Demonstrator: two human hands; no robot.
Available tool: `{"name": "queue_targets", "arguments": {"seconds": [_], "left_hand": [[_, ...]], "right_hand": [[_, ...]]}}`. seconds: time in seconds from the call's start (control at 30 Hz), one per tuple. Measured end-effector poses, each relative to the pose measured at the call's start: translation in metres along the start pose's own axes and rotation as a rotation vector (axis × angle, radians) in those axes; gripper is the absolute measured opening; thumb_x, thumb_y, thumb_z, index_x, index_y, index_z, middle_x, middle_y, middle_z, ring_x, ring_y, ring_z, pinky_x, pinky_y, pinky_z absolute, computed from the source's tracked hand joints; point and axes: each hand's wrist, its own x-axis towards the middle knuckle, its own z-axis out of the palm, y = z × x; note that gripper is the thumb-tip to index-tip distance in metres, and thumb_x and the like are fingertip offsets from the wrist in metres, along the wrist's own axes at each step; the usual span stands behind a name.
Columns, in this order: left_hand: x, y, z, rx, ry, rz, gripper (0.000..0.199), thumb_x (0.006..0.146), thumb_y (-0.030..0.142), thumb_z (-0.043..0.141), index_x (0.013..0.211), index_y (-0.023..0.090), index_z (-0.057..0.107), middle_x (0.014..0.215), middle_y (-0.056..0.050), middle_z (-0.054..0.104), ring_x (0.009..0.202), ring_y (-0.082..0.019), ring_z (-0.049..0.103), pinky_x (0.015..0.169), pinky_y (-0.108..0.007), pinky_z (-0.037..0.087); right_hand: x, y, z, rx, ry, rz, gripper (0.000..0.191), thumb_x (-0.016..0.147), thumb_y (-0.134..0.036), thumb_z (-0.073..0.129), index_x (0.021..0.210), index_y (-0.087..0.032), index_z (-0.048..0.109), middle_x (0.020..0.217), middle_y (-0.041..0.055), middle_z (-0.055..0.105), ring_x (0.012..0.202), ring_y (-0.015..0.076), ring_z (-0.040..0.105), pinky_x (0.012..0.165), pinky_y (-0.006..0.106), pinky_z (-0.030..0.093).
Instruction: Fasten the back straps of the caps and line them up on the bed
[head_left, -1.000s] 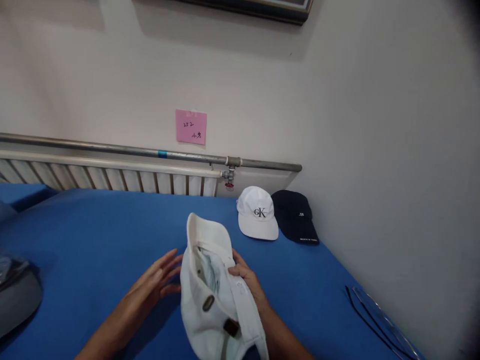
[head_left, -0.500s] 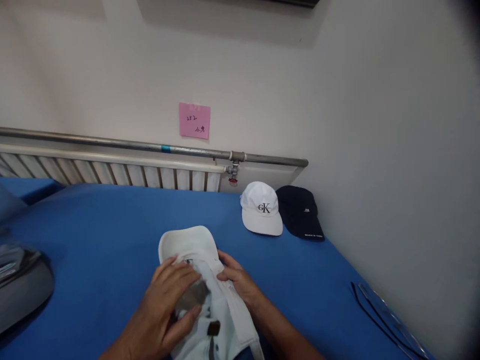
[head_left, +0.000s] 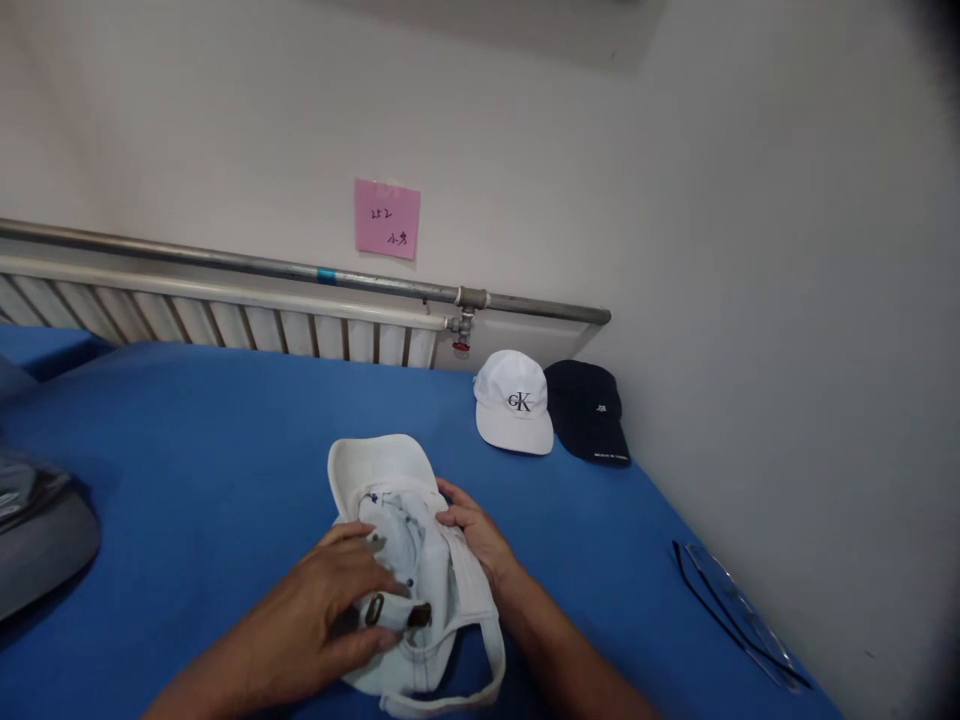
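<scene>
A pale cap lies inside up in front of me, its brim pointing away. My right hand grips the sweatband on its right side, thumb inside and fingers outside. My left hand is at the near left of the cap, thumb and curved fingers around the short strap end with a dark metal buckle. The other strap loops loosely toward me from the right side. A white cap with black letters stands further back, and a black cap touches its right side.
Glasses lie near the right edge of the blue-covered surface. A grey cap-like item is at the left edge. A radiator and a metal pipe run along the wall, under a pink note.
The pale cap has turned a little, and its strap now hangs out in a loop at the near end. My left hand has shifted slightly down toward the buckle. The view has tilted slightly.
</scene>
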Motion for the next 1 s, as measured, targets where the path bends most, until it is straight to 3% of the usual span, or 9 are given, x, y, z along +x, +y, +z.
{"name": "queue_targets", "arguments": {"seconds": [0.13,0.2,0.3,0.43,0.5,0.57,0.77,0.87,1.0], "left_hand": [[-0.001,-0.001,-0.003,-0.071,0.041,-0.099,0.016,0.086,0.032,0.06,0.089,0.024,0.073,0.086,-0.004,0.071,0.087,-0.023,0.062,0.083,-0.033,0.045],[-0.004,-0.003,-0.006,-0.124,0.08,-0.183,0.017,0.086,0.032,0.057,0.083,0.02,0.069,0.079,-0.003,0.067,0.076,-0.02,0.06,0.068,-0.027,0.044],[-0.008,-0.004,-0.01,-0.223,0.078,-0.246,0.015,0.084,0.029,0.056,0.08,0.019,0.067,0.074,-0.001,0.064,0.068,-0.017,0.056,0.061,-0.024,0.04],[-0.009,-0.004,-0.013,-0.256,0.041,-0.22,0.016,0.082,0.029,0.061,0.09,0.02,0.072,0.083,-0.001,0.07,0.078,-0.018,0.061,0.069,-0.025,0.043],[-0.007,-0.004,-0.013,-0.243,0.031,-0.183,0.019,0.082,0.033,0.063,0.093,0.022,0.074,0.088,-0.003,0.071,0.085,-0.02,0.062,0.077,-0.028,0.044],[-0.007,-0.005,-0.013,-0.252,0.028,-0.166,0.02,0.084,0.035,0.062,0.093,0.022,0.075,0.088,-0.004,0.071,0.087,-0.021,0.063,0.08,-0.03,0.045],[-0.006,-0.003,-0.015,-0.341,0.075,-0.23,0.018,0.08,0.025,0.06,0.086,0.018,0.075,0.082,-0.004,0.07,0.081,-0.021,0.062,0.071,-0.028,0.045],[-0.005,-0.001,-0.015,-0.384,0.081,-0.264,0.017,0.076,0.022,0.059,0.082,0.017,0.074,0.079,-0.004,0.07,0.077,-0.019,0.061,0.067,-0.026,0.044],[-0.004,-0.003,-0.013,-0.438,0.122,-0.352,0.015,0.072,0.025,0.061,0.076,0.017,0.073,0.073,-0.002,0.067,0.067,-0.016,0.056,0.059,-0.024,0.04]], "right_hand": [[-0.011,-0.014,-0.003,-0.078,0.056,-0.088,0.043,0.058,-0.017,0.065,0.101,-0.019,0.066,0.083,0.0024,0.071,0.074,0.0195,0.063,0.07,0.032,0.047],[-0.028,-0.028,-0.006,-0.143,0.101,-0.2,0.034,0.065,-0.024,0.067,0.099,-0.022,0.066,0.093,0.003,0.071,0.088,0.02,0.063,0.077,0.031,0.046],[-0.07,-0.042,-0.008,-0.404,0.102,-0.482,0.02,0.078,-0.029,0.063,0.098,-0.024,0.067,0.108,0.0056,0.069,0.104,0.0224,0.059,0.087,0.034,0.045],[-0.121,-0.033,-0.014,-0.803,-0.281,-0.747,0.014,0.084,-0.022,0.056,0.091,-0.027,0.066,0.095,0.0049,0.07,0.093,0.0221,0.063,0.085,0.037,0.045],[-0.13,-0.02,-0.018,-1.026,-0.512,-0.925,0.015,0.082,-0.02,0.053,0.09,-0.028,0.064,0.093,0.0023,0.071,0.086,0.0199,0.065,0.09,0.04,0.042],[-0.13,-0.009,-0.022,-1.219,-0.613,-1.027,0.018,0.08,-0.02,0.054,0.093,-0.029,0.062,0.094,0.0,0.072,0.084,0.0182,0.065,0.095,0.041,0.037],[-0.122,-0.011,-0.023,-1.51,-0.626,-1.034,0.022,0.074,-0.013,0.056,0.092,-0.026,0.059,0.079,-0.0041,0.07,0.075,0.0146,0.06,0.101,0.042,0.03],[-0.122,-0.01,-0.024,-1.548,-0.643,-1.037,0.014,0.08,-0.013,0.056,0.084,-0.026,0.06,0.067,-0.0049,0.066,0.069,0.0144,0.057,0.096,0.039,0.034],[-0.118,0.012,-0.029,-1.604,-0.659,-1.085,0.011,0.088,-0.024,0.057,0.078,-0.025,0.061,0.059,-0.0041,0.06,0.062,0.0138,0.052,0.085,0.035,0.038]]}}
